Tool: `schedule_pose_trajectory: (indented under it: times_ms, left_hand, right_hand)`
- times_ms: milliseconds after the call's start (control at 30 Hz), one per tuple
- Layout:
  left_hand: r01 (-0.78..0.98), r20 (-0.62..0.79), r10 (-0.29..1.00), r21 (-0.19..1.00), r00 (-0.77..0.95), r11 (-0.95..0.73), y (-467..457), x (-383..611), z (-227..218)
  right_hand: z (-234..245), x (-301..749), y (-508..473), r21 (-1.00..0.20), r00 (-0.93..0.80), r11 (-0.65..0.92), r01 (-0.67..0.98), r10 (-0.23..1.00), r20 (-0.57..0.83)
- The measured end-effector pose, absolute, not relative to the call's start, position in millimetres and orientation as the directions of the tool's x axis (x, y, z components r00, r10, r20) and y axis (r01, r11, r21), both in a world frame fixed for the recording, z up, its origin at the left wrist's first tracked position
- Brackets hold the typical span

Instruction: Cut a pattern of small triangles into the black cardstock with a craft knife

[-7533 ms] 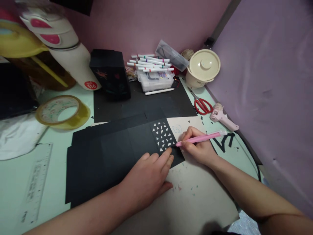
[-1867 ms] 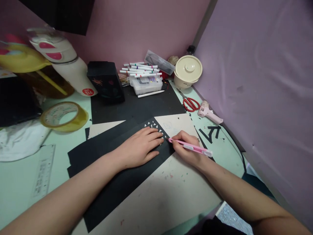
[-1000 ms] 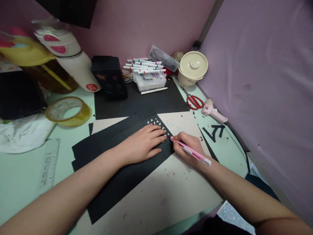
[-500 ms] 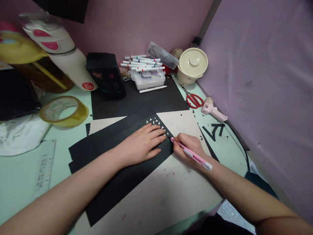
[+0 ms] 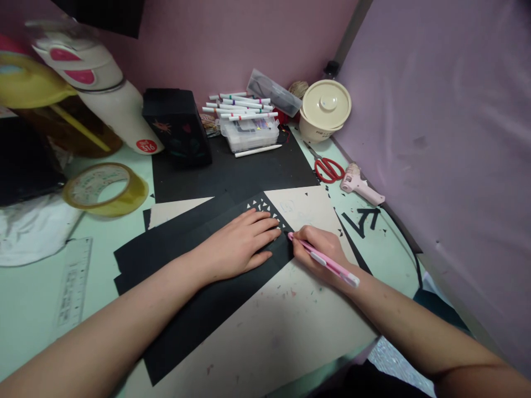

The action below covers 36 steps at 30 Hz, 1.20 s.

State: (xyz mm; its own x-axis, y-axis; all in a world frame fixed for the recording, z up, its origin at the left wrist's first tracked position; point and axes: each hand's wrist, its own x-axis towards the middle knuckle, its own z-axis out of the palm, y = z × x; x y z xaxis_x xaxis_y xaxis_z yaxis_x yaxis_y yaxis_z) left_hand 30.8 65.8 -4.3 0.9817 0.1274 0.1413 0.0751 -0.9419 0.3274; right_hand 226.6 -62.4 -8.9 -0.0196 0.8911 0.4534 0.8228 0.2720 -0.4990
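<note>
Black paper (image 5: 215, 309) lies slantwise over a pale board, with several small triangular holes cut near its upper right corner. Flat on this sheet rests my left hand (image 5: 244, 240), fingers stretched out beside the holes. My right hand (image 5: 317, 249) is closed in a pen grip around a slim pink craft knife (image 5: 327, 262) with a white end. Its tip meets the paper near the right edge, just right of my left fingertips; the blade itself is too small to make out. Another black strip (image 5: 166, 235) shows beyond my left forearm.
The pale board (image 5: 249, 337) bears small coloured specks. Tape (image 5: 139, 190) and a clear ruler (image 5: 74, 282) lie left; a bottle (image 5: 112, 110), black box (image 5: 178, 127) and markers (image 5: 244, 108) stand behind. Right are a lidded bowl (image 5: 326, 110), red-handled scissors (image 5: 329, 169), glue gun (image 5: 360, 185) and black scraps (image 5: 362, 222).
The whole view has shifted very slightly. My left hand stays flat on the paper, and the craft knife's tip stays at nearly the same spot.
</note>
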Motion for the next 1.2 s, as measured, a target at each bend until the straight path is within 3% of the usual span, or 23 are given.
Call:
schedule_pose_trajectory:
  times_ms: [367,633,833,1067,1200]
  left_hand:
    - [0.060,0.170,0.124,0.338,0.978,-0.939,66.5,30.0,-7.5]
    - [0.056,0.183,0.126,0.347,0.975,-0.936,67.0,30.1,-8.3]
    - [0.055,0.183,0.124,0.344,0.975,-0.937,67.3,30.1,-8.0]
    - [0.051,0.191,0.123,0.347,0.974,-0.937,67.3,30.3,-9.0]
    - [0.055,0.176,0.124,0.350,0.977,-0.935,67.2,29.9,-8.5]
  right_hand:
    - [-10.9,228.0,-62.6,-0.479,-0.023,0.268,0.836,0.889,0.457]
    - [-14.4,228.3,-63.7,-0.561,-0.002,0.263,0.785,0.906,0.422]
    - [-10.3,227.6,-63.1,-0.540,0.017,0.227,0.810,0.913,0.409]
    - [-11.0,228.5,-64.7,-0.640,0.048,0.211,0.739,0.931,0.362]
    - [-6.2,227.5,-64.9,-0.693,0.116,0.115,0.712,0.954,0.277]
